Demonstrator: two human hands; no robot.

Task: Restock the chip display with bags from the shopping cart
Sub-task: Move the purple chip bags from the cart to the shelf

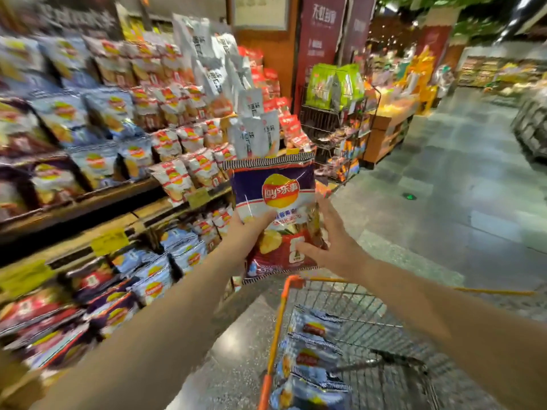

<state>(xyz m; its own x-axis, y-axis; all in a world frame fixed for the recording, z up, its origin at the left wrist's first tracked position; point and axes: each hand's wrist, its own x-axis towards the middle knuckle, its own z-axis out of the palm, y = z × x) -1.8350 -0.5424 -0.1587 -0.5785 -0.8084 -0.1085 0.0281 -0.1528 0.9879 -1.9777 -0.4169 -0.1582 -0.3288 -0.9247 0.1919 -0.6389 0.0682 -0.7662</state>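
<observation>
Chip display shelves (pixel 88 199) fill left of frame, packed with blurry bags. Left hand (pixel 247 229) grips purple-and-red shiny Lay's chip bag (pixel 275 214) mid-frame, held upright. Right hand (pixel 328 247) has fingers spread, thumb touching bag's lower right. Orange-framed wire shopping cart (pixel 355 315) lower right, pale blue bags (pixel 310 350) inside.

navy, white & red chip bag (pixel 273 208) w/ yellow-red logo, orange-framed grey wire cart (pixel 355 315), pale blue bags (pixel 313 344)
</observation>
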